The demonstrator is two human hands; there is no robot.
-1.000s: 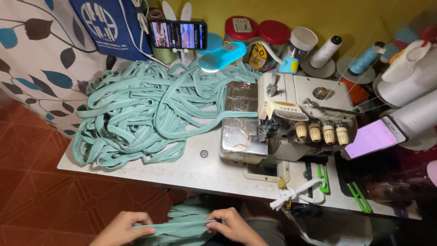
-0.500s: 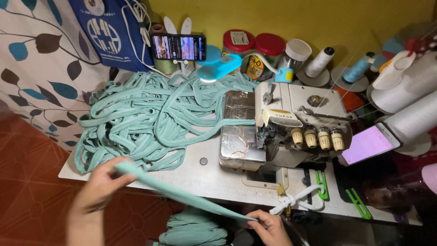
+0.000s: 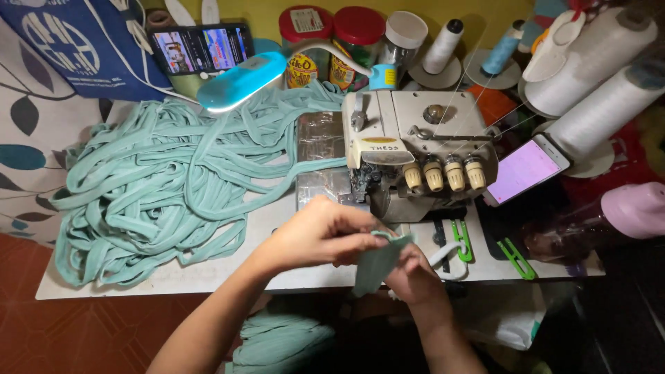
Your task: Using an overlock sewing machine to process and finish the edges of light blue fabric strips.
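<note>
Both of my hands pinch a short piece of mint-green fabric strip point(image 3: 377, 262) just in front of the sewing machine point(image 3: 415, 149). My left hand point(image 3: 325, 232) grips its upper edge from the left. My right hand point(image 3: 414, 273) holds it from below and the right. The strip hangs folded down over the table's front edge. A large tangled heap of the same green strip point(image 3: 159, 187) covers the left half of the white table point(image 3: 208, 275), and one band runs from it under the machine's foot. More green fabric point(image 3: 280, 343) lies low near my lap.
A blue lamp point(image 3: 242, 79) bends over the heap. A phone point(image 3: 201, 48) stands at the back, another phone point(image 3: 526, 170) leans right of the machine. Jars point(image 3: 332, 34) and thread cones point(image 3: 596, 76) crowd the back and right. Green clips point(image 3: 516, 257) lie on the table.
My hands were spread wide with a long strip stretched between them. They have come together in front of the machine, both gripping a short folded piece. The camera has moved closer.
</note>
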